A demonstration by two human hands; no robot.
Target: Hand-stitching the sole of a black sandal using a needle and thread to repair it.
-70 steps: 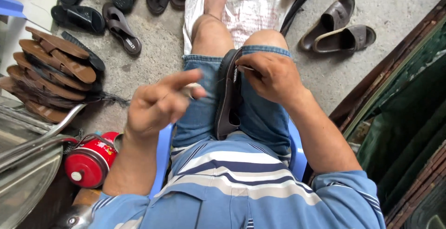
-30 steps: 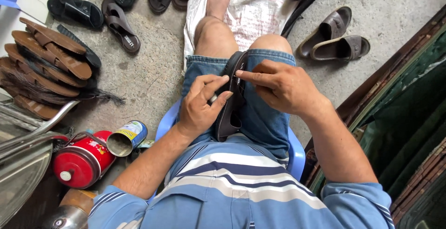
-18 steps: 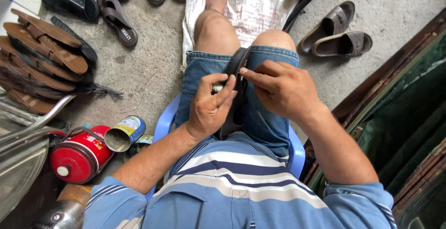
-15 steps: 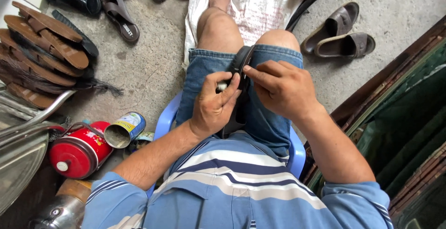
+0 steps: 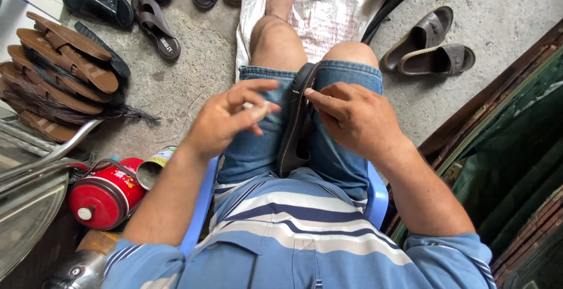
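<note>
A dark sandal [image 5: 297, 125] stands on edge between my knees on my denim shorts. My right hand [image 5: 352, 116] rests on its right side, fingers pinching its upper edge. My left hand [image 5: 229, 116] is lifted just left of the sandal, thumb and fingers pinching a small pale object, too small to identify. I sit on a blue plastic chair [image 5: 202, 201] and wear a blue striped shirt.
A pile of brown sandals [image 5: 64, 72] lies at the left, black sandals [image 5: 155, 22] at the top, a brown pair [image 5: 431, 46] at the right. A red canister [image 5: 105, 195] and an open tin can [image 5: 153, 169] stand by the chair. A white sack [image 5: 328, 16] lies underfoot.
My left hand has pulled away from the sandal to the left, still pinching the small pale object. My right hand stays on the sandal.
</note>
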